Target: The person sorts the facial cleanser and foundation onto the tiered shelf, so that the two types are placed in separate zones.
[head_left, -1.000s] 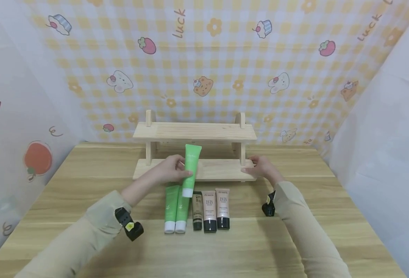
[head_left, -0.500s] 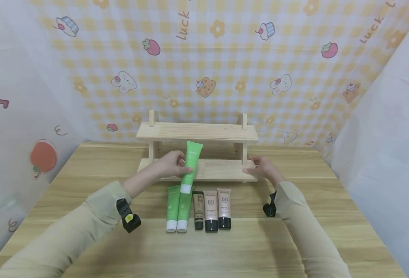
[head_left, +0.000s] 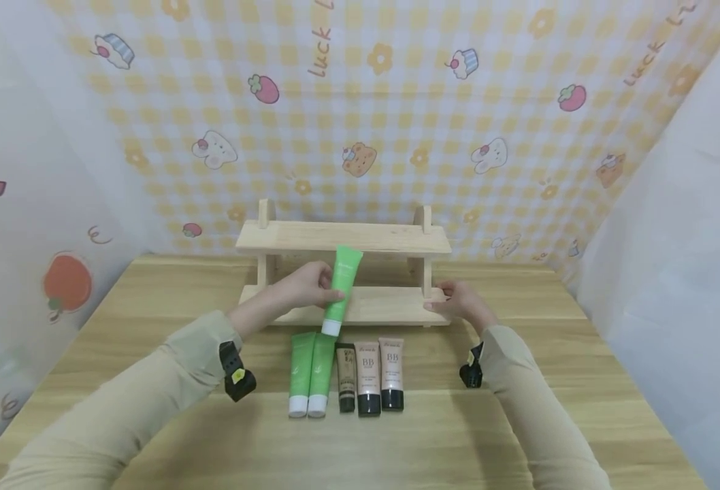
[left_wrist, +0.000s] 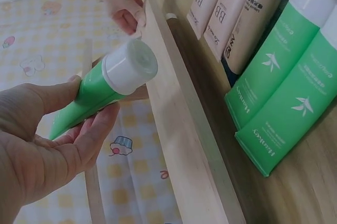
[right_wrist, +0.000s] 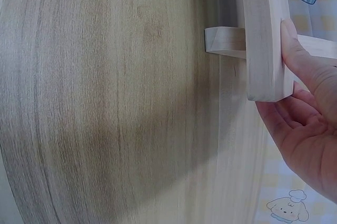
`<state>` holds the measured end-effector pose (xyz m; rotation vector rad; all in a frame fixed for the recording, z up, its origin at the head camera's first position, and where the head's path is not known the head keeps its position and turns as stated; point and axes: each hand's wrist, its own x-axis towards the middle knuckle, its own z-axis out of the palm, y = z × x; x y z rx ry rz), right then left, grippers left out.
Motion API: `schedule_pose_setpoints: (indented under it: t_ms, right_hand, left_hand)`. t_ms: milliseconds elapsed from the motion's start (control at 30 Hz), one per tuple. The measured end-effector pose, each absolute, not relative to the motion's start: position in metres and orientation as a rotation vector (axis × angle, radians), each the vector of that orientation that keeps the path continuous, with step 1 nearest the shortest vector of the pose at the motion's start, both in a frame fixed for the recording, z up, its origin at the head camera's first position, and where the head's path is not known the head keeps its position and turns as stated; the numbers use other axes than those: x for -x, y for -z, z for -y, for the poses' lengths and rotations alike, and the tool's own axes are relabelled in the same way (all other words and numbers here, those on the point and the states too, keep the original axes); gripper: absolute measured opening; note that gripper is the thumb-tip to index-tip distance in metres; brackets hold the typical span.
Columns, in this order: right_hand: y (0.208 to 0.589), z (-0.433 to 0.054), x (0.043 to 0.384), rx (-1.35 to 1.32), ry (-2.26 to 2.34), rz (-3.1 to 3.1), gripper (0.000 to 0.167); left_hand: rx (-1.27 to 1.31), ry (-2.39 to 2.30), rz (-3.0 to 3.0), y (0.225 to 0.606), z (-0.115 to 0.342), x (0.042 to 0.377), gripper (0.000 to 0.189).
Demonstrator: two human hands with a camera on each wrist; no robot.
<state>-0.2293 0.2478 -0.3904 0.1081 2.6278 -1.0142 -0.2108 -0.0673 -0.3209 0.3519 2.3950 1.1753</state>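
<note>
My left hand pinches a green squeeze tube with a white cap, thumb on one side and fingers on the other. The tube leans, cap end low, in front of the lower board of a two-tier wooden shelf. In the left wrist view its white cap points toward the tabletop tubes. At the shelf's right end, my right hand grips the lower board; the right wrist view has the thumb on the board's top face and fingers beneath its end.
Before the shelf, a row of tubes lies on the wooden table: two green tubes, a slim brown-beige tube and two pink BB cream tubes. A checked cloth hangs behind, white sheets at both sides.
My left hand has carried the green tube slightly right and up along the shelf front. The right hand keeps its grip on the board's end. The head view shifts a little.
</note>
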Motion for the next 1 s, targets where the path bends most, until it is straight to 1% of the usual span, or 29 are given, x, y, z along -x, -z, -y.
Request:
schedule_pose_setpoints:
  t_ms: [233,467,667,1000]
  right_hand:
    - [0.392,-0.247,0.228,-0.1,1.015,-2.647,0.068]
    - [0.392,-0.247,0.227,-0.12,1.016,-2.639,0.069]
    - [0.393,-0.248,0.228,-0.104,1.011,-2.652,0.067]
    - [0.392,-0.247,0.227,-0.137,1.046,-2.638,0.069]
  left_hand:
    - [-0.352,-1.175,-2.417,0.317,0.055,0.215,0.049]
    - [-0.377,-1.159,-2.419,0.311,0.048,0.222,0.052]
    - [-0.389,-1.103,-2.443,0.304,0.045,0.225,0.051]
    - [-0.363,-1.061,-2.47,0.295,0.035,0.236,0.05]
